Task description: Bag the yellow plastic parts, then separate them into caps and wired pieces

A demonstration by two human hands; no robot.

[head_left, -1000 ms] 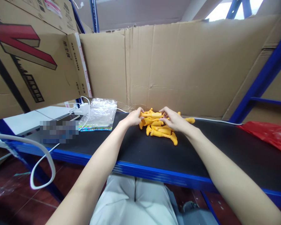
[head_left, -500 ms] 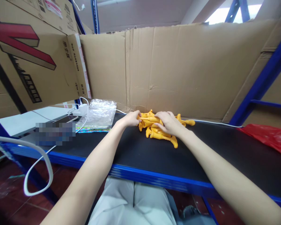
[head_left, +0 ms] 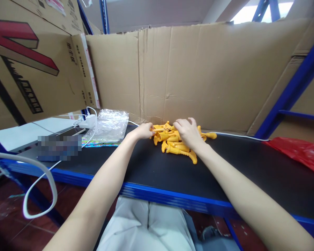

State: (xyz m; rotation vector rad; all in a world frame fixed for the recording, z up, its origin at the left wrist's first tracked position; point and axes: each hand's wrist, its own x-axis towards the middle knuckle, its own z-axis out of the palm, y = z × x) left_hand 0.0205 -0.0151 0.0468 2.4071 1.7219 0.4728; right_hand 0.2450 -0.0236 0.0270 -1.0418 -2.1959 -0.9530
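A heap of yellow plastic pieces (head_left: 172, 137), several with ribbed bodies and curved, knobbed ends, lies on the black shelf top against the cardboard. At the heap's left end, my left hand (head_left: 144, 130) has its fingers closed on a slim yellow plastic piece (head_left: 159, 130) that points right across the pile. My right hand (head_left: 188, 132) arches over the right part of the heap, its fingers bent and apart. Its palm side and thumb are mostly hidden, and I see nothing gripped in it. One ribbed piece (head_left: 179, 151) lies at the near edge of the heap.
A clear plastic bag (head_left: 111, 125), a white charger (head_left: 90, 121) with cables and a blurred-out item (head_left: 59, 148) lie to the left. Red plastic (head_left: 298, 153) lies at the right. A cardboard sheet (head_left: 199, 76) stands behind; a blue rail (head_left: 172, 200) edges the shelf.
My left hand has shifted slightly left with the slim piece. My right hand has lifted and its fingers have spread, uncovering more of the heap. The view has shifted a little.
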